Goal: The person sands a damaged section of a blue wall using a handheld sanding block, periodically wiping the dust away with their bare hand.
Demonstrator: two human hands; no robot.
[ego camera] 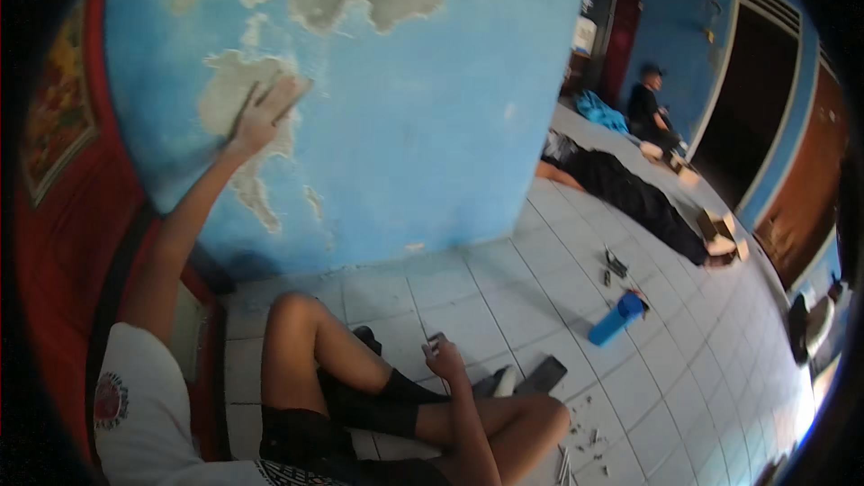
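My left hand (264, 111) reaches up to the blue painted wall (418, 128), over a bare grey patch (226, 91) where the paint has come off. Its fingers lie over a thin flat piece (305, 89) pressed on the wall; what that is, I cannot tell. Low over my crossed legs is my right hand (443, 355), its fingers curled; whether something small is between them is unclear. A dark phone-like slab (542, 375) lies on the tiles beyond my shin.
Near my knee lie small scattered bits (594, 437). A blue bottle (615, 318) and small dark tools (615, 263) are farther right. One person (628, 196) lies on the floor; another (648, 108) sits by the far wall. A red door (67, 250) stands at left.
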